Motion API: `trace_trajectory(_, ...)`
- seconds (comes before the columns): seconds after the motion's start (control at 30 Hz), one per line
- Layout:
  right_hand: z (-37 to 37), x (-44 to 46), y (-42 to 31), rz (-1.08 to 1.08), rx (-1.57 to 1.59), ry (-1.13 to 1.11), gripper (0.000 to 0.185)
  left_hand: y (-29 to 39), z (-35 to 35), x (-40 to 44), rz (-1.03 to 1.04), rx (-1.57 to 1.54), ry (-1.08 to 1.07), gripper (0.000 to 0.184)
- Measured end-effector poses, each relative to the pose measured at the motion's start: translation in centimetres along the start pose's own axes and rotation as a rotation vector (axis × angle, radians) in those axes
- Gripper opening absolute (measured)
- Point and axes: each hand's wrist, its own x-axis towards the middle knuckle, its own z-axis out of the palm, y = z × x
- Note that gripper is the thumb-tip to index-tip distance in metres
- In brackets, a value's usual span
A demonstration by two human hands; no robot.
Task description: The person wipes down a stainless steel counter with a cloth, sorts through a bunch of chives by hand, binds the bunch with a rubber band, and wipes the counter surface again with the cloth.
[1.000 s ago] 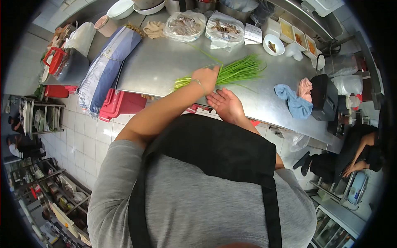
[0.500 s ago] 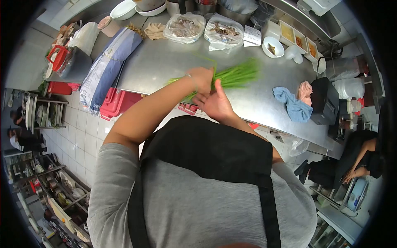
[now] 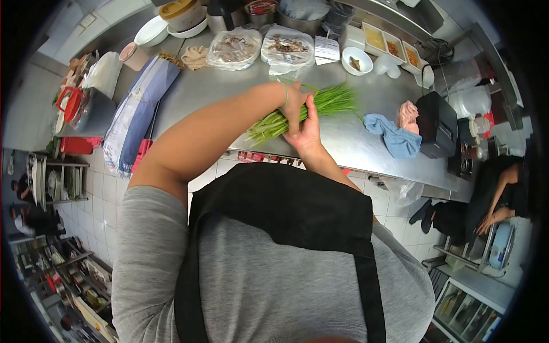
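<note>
A bundle of long thin green stalks (image 3: 337,99) lies over the steel counter, pale cut ends toward the lower left and leafy tips toward the right. My left hand (image 3: 294,103) is wrapped over the middle of the bundle from above, with a thin band on its wrist. From the near side, my right hand (image 3: 307,129) grips the same bundle, thumb up beside the left fingers. The two hands touch or nearly touch. A single bent stalk shows just above the left hand.
Bagged food bowls (image 3: 234,49) line the counter's back, beside a small white bowl (image 3: 356,61). A long blue-white sack (image 3: 139,108) leans at the left. Blue cloth (image 3: 393,135) and a black box (image 3: 437,124) sit at right. Another person (image 3: 497,194) is far right.
My right hand, earlier open and palm up below the bundle, has moved up and closed on it. The bundle's cut ends have swung lower and show more. The whole view has shifted slightly.
</note>
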Motion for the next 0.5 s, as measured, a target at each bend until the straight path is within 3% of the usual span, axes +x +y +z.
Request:
trace_trajectory(0.23,-0.7,-0.7,-2.3,-0.080,-0.016,-0.014,0.034,-0.3,-5.1,3.4,0.110,-0.046,-0.372,0.118)
trace_trajectory(0.33,-0.4,-1.2,-2.1,-0.134,-0.055,0.000,0.032,0.5,-6.7,3.3,0.096,0.246,-0.425,0.115)
trace_trajectory(0.43,-0.3,-1.3,-1.5,-0.122,-0.113,-0.070,0.034,1.8,-7.4,3.2,0.129,0.655,-0.286,0.096)
trace_trajectory(0.5,-0.3,-1.4,-0.9,-0.095,-0.178,-0.039,0.033,0.6,-7.1,3.6,0.202,0.683,0.191,0.072)
